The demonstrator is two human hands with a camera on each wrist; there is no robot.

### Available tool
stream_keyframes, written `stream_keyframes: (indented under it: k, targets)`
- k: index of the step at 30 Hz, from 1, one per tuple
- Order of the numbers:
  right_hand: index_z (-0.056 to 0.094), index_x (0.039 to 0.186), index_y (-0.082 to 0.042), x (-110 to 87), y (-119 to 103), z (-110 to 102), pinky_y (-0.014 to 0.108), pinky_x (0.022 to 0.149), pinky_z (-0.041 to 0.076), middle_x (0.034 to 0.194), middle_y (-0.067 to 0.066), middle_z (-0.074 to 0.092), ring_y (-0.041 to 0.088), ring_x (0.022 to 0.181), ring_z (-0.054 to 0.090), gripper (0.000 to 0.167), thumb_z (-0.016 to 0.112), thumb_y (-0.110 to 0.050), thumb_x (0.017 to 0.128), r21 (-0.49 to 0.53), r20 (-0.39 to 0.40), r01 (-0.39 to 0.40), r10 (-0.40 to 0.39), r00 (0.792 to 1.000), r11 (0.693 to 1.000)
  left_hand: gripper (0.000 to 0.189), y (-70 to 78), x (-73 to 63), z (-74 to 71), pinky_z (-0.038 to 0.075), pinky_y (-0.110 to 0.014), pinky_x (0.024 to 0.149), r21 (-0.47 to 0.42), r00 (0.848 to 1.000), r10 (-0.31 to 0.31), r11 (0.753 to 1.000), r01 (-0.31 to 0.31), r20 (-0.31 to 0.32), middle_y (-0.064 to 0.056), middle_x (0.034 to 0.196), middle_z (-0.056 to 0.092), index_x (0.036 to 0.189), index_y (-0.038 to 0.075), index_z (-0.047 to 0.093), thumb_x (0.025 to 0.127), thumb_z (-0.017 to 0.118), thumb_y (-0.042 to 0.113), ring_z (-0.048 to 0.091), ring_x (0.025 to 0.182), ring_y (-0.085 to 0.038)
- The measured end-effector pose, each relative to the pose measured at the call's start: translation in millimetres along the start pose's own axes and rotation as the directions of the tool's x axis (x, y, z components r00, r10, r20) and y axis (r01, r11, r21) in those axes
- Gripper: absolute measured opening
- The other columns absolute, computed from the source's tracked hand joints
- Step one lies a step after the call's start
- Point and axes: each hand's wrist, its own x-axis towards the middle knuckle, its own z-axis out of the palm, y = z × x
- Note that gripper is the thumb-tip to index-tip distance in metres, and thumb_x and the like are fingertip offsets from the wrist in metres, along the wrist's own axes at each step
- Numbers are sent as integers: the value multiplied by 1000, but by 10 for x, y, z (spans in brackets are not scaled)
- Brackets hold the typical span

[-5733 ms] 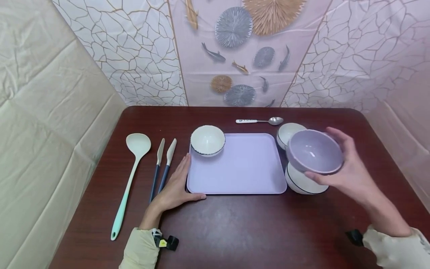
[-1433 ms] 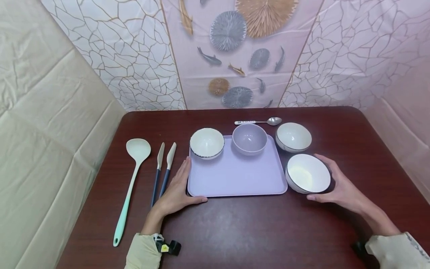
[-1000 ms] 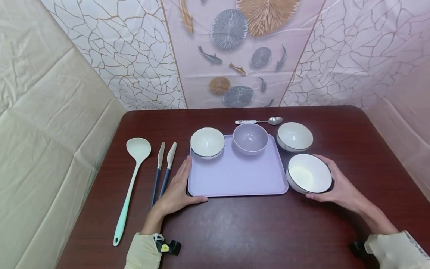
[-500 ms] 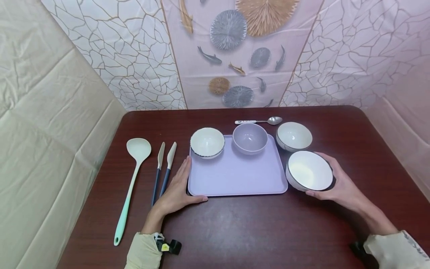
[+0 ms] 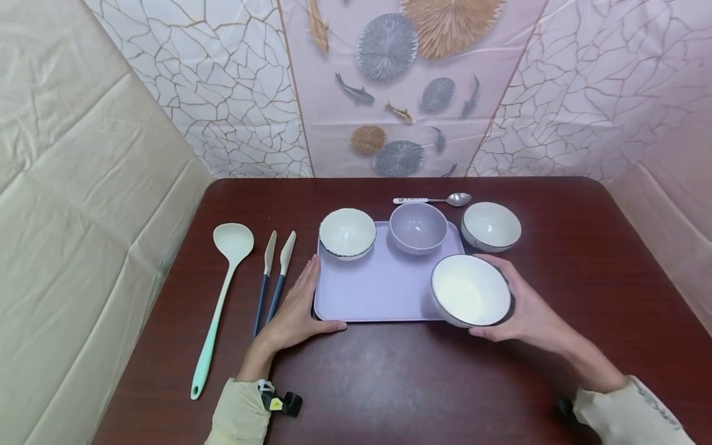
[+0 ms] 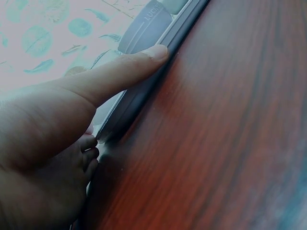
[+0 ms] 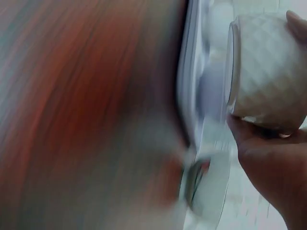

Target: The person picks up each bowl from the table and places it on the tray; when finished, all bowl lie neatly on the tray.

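Observation:
My right hand point(image 5: 528, 315) grips a white bowl with a thin dark rim point(image 5: 470, 290) by its right side, thumb toward the front. It is lifted, and overlaps the front right corner of the lilac tray point(image 5: 378, 296) in the head view. The right wrist view shows a quilted pattern on the bowl's outside point(image 7: 268, 72). My left hand point(image 5: 295, 315) rests against the tray's front left corner, its fingers straight along the left edge and its thumb at the front edge. On the tray's back half stand a speckle-rimmed white bowl point(image 5: 347, 233) and a lilac bowl point(image 5: 418, 228).
Another white bowl point(image 5: 491, 226) stands right of the tray's back corner. Behind the tray lies a spoon point(image 5: 458, 199). To the left are two blue-handled knives point(image 5: 267, 272) and a long ladle with a mint handle point(image 5: 233, 242). Cloth walls surround the brown table point(image 5: 378, 383).
The lilac bowl went from my right hand onto the tray. Then the right hand took the dark-rimmed white bowl, raised it and brought it left over the tray. The left hand stayed at the tray's corner.

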Motion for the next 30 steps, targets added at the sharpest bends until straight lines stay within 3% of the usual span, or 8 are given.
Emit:
stream_keyframes:
  k: [8,14,22,26,30]
  targets:
    - [31,148,-18,411,-214,631,23,100,37,142,-2,43,18,123,46,114,98,-20,56,100,93,22,-32,995,995,129,-5,6,-14,13,-55,113,18,1000,16,1000,-16,-9,-11,163,-2,157,5,0,71,85,50,-1,149,-27]
    - [29,145,-14,631,-387,1030,34,103,37,142,1,45,21,123,49,113,98,-15,56,160,125,25,-45,991,987,130,-22,2,3,15,-57,112,36,998,53,998,-52,-30,-16,163,1,156,1,2,70,87,48,2,148,-30]
    - [26,141,0,743,-712,1271,47,104,34,139,14,45,27,121,49,109,93,1,55,175,111,6,-26,993,985,129,-22,6,1,16,-55,113,40,998,59,998,-58,-34,-16,163,2,156,-1,4,69,88,45,3,148,-30]
    - [24,142,1,768,-696,1354,48,104,33,139,15,45,27,122,49,111,94,-1,55,164,107,1,-18,994,986,129,-29,7,-1,16,-56,112,35,997,62,998,-61,-36,-16,162,2,155,-1,4,70,88,44,3,148,-29]
    - [23,143,-4,808,-524,1454,48,104,34,140,12,44,25,122,49,116,97,-8,53,144,97,19,-34,995,989,129,-32,3,-9,17,-58,111,35,998,59,998,-58,-39,-16,163,2,156,0,3,69,89,43,3,148,-28]
